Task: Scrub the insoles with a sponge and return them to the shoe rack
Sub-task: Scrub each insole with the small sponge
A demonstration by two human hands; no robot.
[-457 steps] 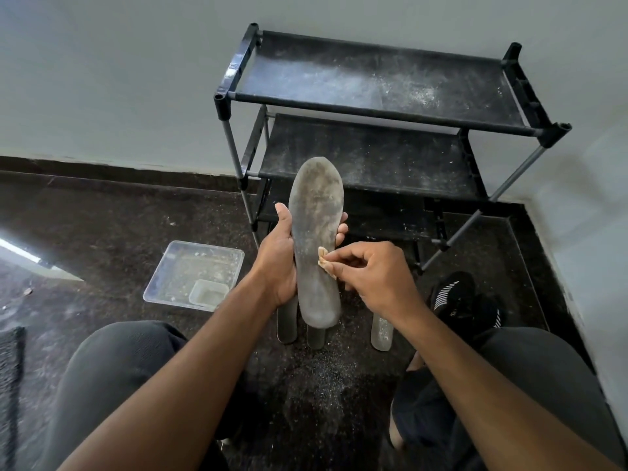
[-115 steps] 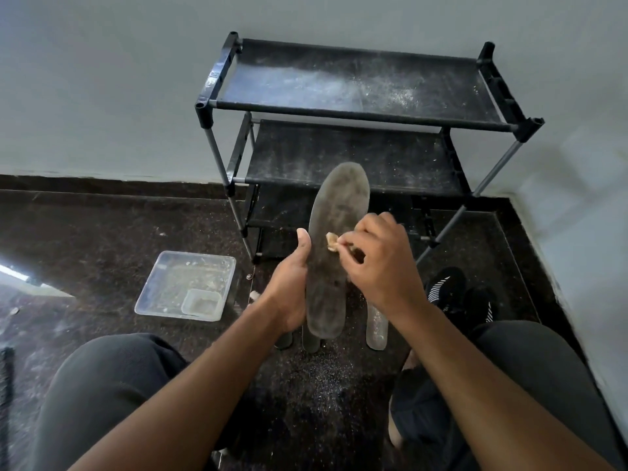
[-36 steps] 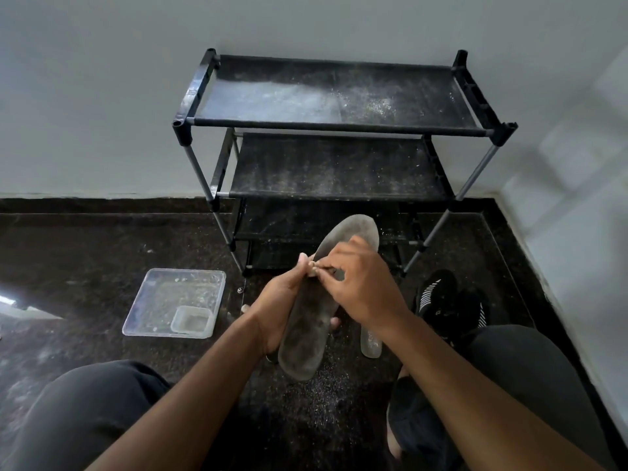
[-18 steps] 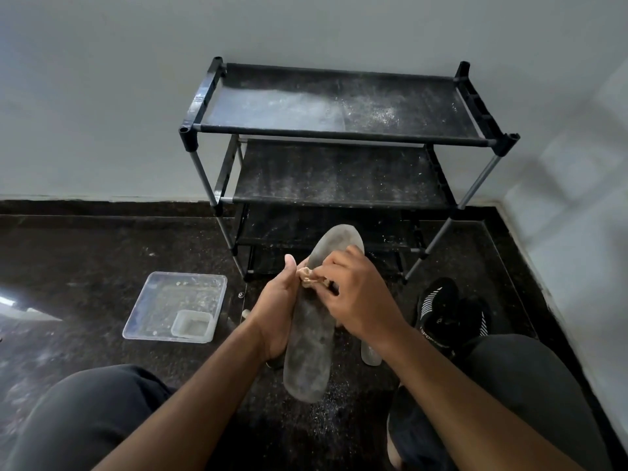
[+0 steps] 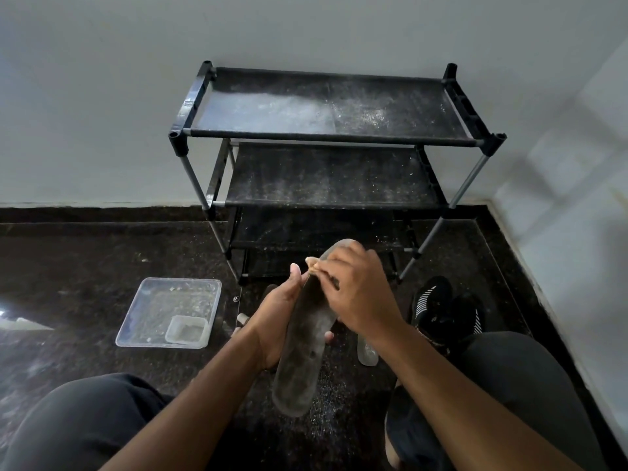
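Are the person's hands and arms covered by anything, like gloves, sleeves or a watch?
No. The left hand and right hand are bare, with no gloves, rings or watch in view. Both forearms are uncovered right to the frame's bottom edge, so no sleeves show. Dark trousers cover the knees.

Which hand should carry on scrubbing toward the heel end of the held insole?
Right. The right hand already pinches the sponge against the insole near its toe; the left hand has its grip on the insole's edge, supporting it.
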